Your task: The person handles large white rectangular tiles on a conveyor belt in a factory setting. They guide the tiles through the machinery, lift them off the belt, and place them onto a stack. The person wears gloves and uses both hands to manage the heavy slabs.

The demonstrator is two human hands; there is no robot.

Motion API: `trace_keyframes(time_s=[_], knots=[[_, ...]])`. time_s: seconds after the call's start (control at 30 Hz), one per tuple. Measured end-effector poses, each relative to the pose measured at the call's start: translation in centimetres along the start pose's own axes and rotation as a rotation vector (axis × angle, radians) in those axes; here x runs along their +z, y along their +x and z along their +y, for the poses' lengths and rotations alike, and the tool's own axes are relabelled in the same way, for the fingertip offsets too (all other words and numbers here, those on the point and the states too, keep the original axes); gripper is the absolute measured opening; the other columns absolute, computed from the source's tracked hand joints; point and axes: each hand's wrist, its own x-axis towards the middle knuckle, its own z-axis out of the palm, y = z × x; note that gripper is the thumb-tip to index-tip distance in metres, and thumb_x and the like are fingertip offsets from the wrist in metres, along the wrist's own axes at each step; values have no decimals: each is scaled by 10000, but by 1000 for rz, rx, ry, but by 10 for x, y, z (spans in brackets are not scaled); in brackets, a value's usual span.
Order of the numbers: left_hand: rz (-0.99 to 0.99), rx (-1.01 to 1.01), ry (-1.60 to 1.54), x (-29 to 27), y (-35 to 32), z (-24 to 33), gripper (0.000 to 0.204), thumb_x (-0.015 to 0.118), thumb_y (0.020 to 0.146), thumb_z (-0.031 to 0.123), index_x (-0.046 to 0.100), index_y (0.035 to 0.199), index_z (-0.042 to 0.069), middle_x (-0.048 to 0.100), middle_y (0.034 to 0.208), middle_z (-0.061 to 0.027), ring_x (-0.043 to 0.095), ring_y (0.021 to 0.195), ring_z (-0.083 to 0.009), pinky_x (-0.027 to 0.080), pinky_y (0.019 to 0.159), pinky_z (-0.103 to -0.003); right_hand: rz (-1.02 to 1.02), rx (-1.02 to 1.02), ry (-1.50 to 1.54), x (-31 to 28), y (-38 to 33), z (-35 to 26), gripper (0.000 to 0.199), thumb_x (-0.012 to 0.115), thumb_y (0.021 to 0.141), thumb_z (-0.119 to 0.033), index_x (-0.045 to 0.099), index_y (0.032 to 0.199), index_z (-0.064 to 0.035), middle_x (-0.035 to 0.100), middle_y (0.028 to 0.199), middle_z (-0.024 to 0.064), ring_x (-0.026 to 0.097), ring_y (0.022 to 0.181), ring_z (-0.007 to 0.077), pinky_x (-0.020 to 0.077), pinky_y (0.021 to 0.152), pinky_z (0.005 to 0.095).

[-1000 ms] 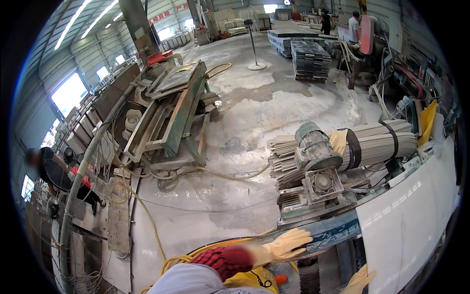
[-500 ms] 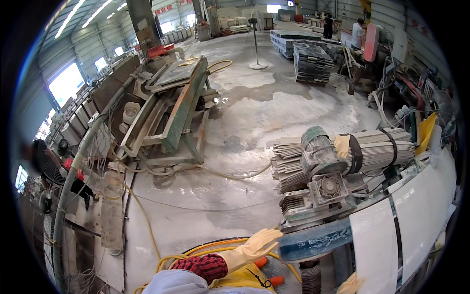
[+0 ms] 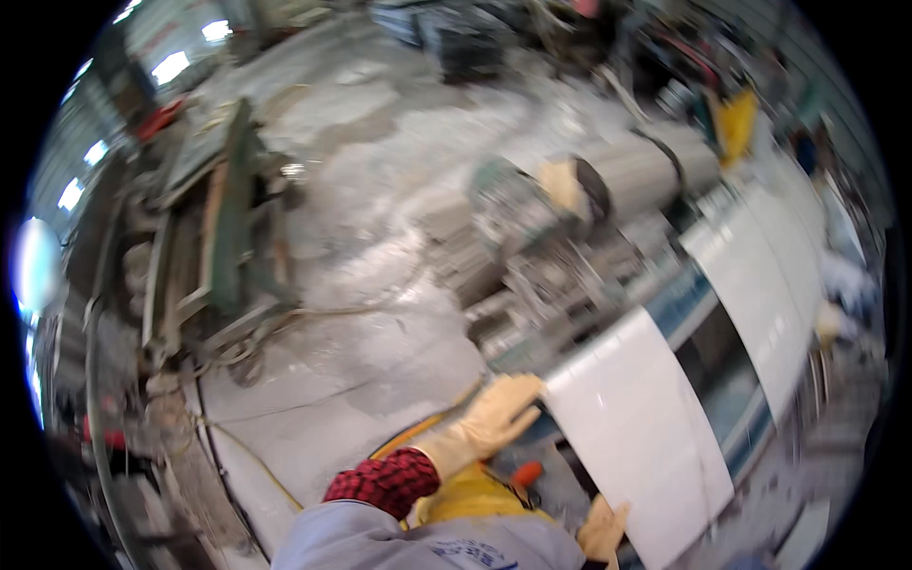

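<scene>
My left hand (image 3: 486, 418), in a cream rubber glove, has its fingers stretched out and apart at the far left corner of a glossy white slab (image 3: 646, 427). Its fingertips are at the slab's edge; blur hides whether they touch. My right hand (image 3: 602, 530), gloved alike, is at the near left edge of the same slab, fingers seemingly extended rather than wrapped round it. The slab lies flat across a blue machine bed (image 3: 692, 302). A second white slab (image 3: 760, 256) lies farther right, past a dark gap.
Beyond the slab stands a motor (image 3: 518, 204) with its gearbox, beside bundled pale strips (image 3: 641, 180). A yellow hose (image 3: 249, 461) runs over the wet floor (image 3: 332, 370). At left stand a green metal frame (image 3: 223, 233) and a long pipe (image 3: 93, 399).
The view has turned right and blurred. The nearer slab has shifted left along the bed, and the gap behind it has widened. My left hand is now at its corner.
</scene>
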Motion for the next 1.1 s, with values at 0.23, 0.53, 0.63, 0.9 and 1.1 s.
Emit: trace_keyframes(time_s=[0.23,0.53,0.63,0.9,1.1], knots=[[-201,156,89,-16,36,10,555,783,986,160,610,1487,-4,639,1486,-241,585,1398,-443,451,1194,-550,615,150,332,106,-36,-35,630,613,1176,-401,443,1648,-21,525,1667,128,482,1564,253,439,1314,403],[-265,329,338,23,91,1,746,795,923,340,542,1540,4,562,1561,-242,515,1469,-426,404,1257,-535,669,173,372,87,-40,-13,592,607,1174,-449,506,1551,-4,606,1554,134,565,1490,295,481,1264,463],[-226,381,344,42,118,-4,751,796,918,368,547,1526,5,560,1560,-239,499,1478,-430,385,1269,-542,693,172,356,81,-41,-7,586,610,1174,-442,516,1514,25,614,1534,162,588,1465,314,505,1241,474],[-167,406,341,94,199,-8,711,799,934,373,568,1485,-12,584,1532,-226,516,1459,-427,388,1264,-556,634,124,363,90,-40,-9,562,598,1184,-389,471,1582,-13,585,1595,172,560,1513,348,497,1250,509],[-148,413,299,109,214,-13,702,785,931,364,580,1463,-45,595,1506,-227,517,1441,-422,381,1260,-547,667,113,355,95,-42,-7,559,559,1201,-375,442,1627,-34,568,1627,168,538,1536,354,465,1278,513]])
